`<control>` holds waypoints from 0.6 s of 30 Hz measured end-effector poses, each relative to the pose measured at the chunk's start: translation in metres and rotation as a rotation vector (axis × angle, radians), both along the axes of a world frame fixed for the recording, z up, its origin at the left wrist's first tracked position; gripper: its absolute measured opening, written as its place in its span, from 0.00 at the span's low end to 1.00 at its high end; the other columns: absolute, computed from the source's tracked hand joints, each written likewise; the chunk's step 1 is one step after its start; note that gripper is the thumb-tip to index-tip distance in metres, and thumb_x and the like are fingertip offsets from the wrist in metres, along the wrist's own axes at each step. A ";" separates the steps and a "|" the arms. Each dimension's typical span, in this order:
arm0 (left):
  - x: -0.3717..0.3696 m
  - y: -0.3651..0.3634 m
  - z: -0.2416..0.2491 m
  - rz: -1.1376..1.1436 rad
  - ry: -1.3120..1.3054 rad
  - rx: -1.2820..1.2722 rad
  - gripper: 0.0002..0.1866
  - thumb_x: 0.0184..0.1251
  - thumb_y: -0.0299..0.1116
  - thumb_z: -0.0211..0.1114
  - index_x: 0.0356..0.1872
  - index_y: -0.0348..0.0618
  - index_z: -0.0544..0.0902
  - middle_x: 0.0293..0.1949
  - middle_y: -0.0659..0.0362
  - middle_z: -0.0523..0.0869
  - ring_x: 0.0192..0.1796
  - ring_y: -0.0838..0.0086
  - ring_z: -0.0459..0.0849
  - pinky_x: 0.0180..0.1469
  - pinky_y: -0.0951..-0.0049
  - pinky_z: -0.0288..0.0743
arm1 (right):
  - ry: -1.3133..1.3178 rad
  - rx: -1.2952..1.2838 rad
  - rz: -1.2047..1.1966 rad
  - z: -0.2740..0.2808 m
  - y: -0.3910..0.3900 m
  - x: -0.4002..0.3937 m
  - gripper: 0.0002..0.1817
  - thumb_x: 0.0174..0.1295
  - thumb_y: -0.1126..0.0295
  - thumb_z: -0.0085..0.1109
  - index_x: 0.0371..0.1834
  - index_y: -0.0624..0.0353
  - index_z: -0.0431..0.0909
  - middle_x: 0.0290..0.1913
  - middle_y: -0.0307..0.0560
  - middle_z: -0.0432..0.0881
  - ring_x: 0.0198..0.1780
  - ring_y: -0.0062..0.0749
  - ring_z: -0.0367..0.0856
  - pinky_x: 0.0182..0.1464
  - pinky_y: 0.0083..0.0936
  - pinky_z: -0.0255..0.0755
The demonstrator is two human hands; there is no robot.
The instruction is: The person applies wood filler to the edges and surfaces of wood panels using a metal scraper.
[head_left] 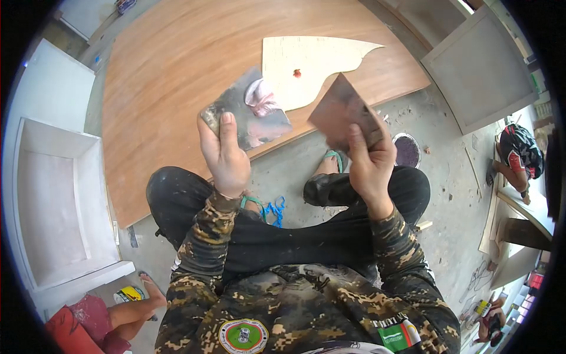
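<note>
My left hand [225, 159] grips a dark, smeared square plate [236, 94] by its lower left corner, thumb on top. A lump of pinkish putty [259, 97] sits on that plate, with a thinner smear below it. In my right hand [372, 168] is a second thin square plate [339, 109], tilted and slightly blurred, with a brownish-pink face. The two plates are apart. Beyond them, a pale plywood piece [289, 53] with a wavy edge lies on a large brown wooden panel [177, 71]. A small red blob [297, 74] rests on the plywood.
A bucket of dark purplish material [407, 150] stands beyond my right knee. White cabinet frames [56, 194] are at left, and a pale panel [480, 71] leans at right. Blue string [274, 211] lies near my feet. Other people sit at lower left and far right.
</note>
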State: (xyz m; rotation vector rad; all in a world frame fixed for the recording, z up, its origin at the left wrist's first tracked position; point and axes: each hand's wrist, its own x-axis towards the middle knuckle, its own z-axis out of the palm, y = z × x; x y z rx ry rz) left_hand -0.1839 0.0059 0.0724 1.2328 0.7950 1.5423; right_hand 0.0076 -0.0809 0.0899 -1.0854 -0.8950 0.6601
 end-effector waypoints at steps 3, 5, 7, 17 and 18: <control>0.014 -0.011 0.001 0.069 -0.006 0.013 0.11 0.79 0.31 0.49 0.54 0.35 0.70 0.50 0.57 0.77 0.51 0.75 0.76 0.57 0.71 0.71 | 0.453 -0.057 0.155 0.010 -0.008 -0.016 0.13 0.71 0.75 0.51 0.54 0.70 0.69 0.44 0.54 0.83 0.34 0.33 0.87 0.28 0.30 0.86; 0.020 -0.018 0.003 0.102 -0.014 0.044 0.11 0.79 0.31 0.49 0.55 0.35 0.70 0.49 0.57 0.77 0.51 0.75 0.75 0.57 0.72 0.70 | 0.548 -0.193 0.123 -0.002 -0.002 -0.028 0.12 0.68 0.78 0.49 0.53 0.72 0.70 0.43 0.54 0.83 0.32 0.34 0.86 0.24 0.29 0.84; 0.022 -0.025 0.005 0.075 0.103 0.111 0.12 0.79 0.31 0.48 0.54 0.34 0.69 0.49 0.55 0.77 0.50 0.74 0.75 0.56 0.72 0.69 | 0.547 -0.190 0.118 -0.007 0.004 -0.031 0.12 0.68 0.78 0.49 0.51 0.73 0.70 0.42 0.54 0.83 0.32 0.34 0.86 0.24 0.29 0.84; 0.015 -0.042 0.018 -0.207 0.605 -0.030 0.15 0.78 0.36 0.51 0.52 0.31 0.68 0.39 0.51 0.80 0.41 0.75 0.79 0.43 0.72 0.74 | 0.577 -0.140 0.019 0.015 0.018 -0.009 0.09 0.66 0.75 0.50 0.45 0.68 0.73 0.38 0.50 0.82 0.33 0.36 0.85 0.24 0.33 0.81; 0.013 -0.040 0.020 -0.252 0.681 -0.062 0.14 0.78 0.35 0.51 0.52 0.32 0.69 0.40 0.52 0.81 0.41 0.76 0.80 0.41 0.74 0.74 | 0.590 -0.053 0.010 0.020 0.017 -0.006 0.09 0.66 0.74 0.50 0.46 0.67 0.73 0.39 0.51 0.82 0.33 0.36 0.85 0.24 0.34 0.82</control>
